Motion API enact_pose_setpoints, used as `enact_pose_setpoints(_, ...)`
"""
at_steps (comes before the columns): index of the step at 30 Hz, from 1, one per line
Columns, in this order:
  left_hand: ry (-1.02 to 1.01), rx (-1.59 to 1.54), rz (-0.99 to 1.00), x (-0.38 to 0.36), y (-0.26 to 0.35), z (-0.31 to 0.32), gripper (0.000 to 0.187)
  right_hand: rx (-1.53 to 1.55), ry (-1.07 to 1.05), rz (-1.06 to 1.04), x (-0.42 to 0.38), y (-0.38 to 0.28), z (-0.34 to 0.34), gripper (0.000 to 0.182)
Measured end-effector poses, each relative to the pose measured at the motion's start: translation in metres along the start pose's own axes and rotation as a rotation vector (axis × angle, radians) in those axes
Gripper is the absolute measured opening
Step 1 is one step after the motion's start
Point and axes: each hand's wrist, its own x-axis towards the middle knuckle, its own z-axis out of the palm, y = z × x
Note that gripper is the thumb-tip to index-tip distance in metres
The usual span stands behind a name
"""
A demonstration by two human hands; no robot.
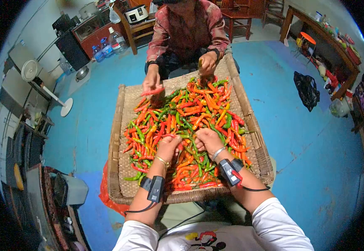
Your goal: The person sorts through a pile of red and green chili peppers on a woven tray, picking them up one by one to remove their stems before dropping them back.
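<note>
A heap of red, orange and green chili peppers (203, 119) lies in a shallow woven basket tray (114, 146). Over the near half of the heap, my left hand (168, 147) is closed, and a red chili pepper (170, 135) shows at its fingers. Just to its right, my right hand (209, 141) is closed in a pinch, knuckles up; what is between its fingers is hidden. Green chili peppers lie right beside it. Both wrists wear a bracelet and a strapped black device with a cable.
Across the tray sits another person (186, 29), one hand (152, 78) holding a red chili pepper and the other raised at the tray's far side. A white fan (48, 90) stands left, a black plastic bag (307, 91) lies right on the blue floor, and water bottles (117, 39) stand behind.
</note>
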Motion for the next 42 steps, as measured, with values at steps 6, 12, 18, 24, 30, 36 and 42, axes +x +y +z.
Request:
enact_pose_setpoints(6, -0.124, 0.473, -0.103, 0.002, 0.028, -0.015, 0.024, 0.014, 0.07, 0.024, 0.006, 0.002, -0.006, 0.015)
enact_pose_setpoints(12, 0.304, -0.577, 0.158, 0.032, 0.06, -0.029, 0.017, 0.07, 0.103, -0.008, 0.008, 0.003, -0.01, 0.016)
enact_pose_setpoints(18, 0.116, 0.783, 0.364, -0.003, 0.005, 0.021, 0.019, 0.086, 0.167, -0.049, 0.011, 0.005, -0.012, 0.014)
enact_pose_setpoints(24, -0.24, 1.271, 0.567, -0.018, -0.013, 0.034, 0.022, -0.024, 0.143, -0.023, 0.008, 0.004, -0.008, 0.016)
enact_pose_setpoints(30, -0.402, 1.365, 0.487, -0.017, -0.015, 0.028, 0.027, -0.046, 0.138, -0.019, 0.01, 0.008, -0.011, 0.017)
enact_pose_setpoints(36, -0.404, 1.394, 0.487, -0.017, -0.007, 0.025, 0.017, -0.102, 0.092, 0.001, 0.011, 0.009, -0.01, 0.017)
enact_pose_setpoints(42, -0.284, 1.269, 0.373, -0.016, 0.003, 0.01, 0.014, -0.32, 0.003, -0.048, 0.019, 0.025, -0.015, 0.015)
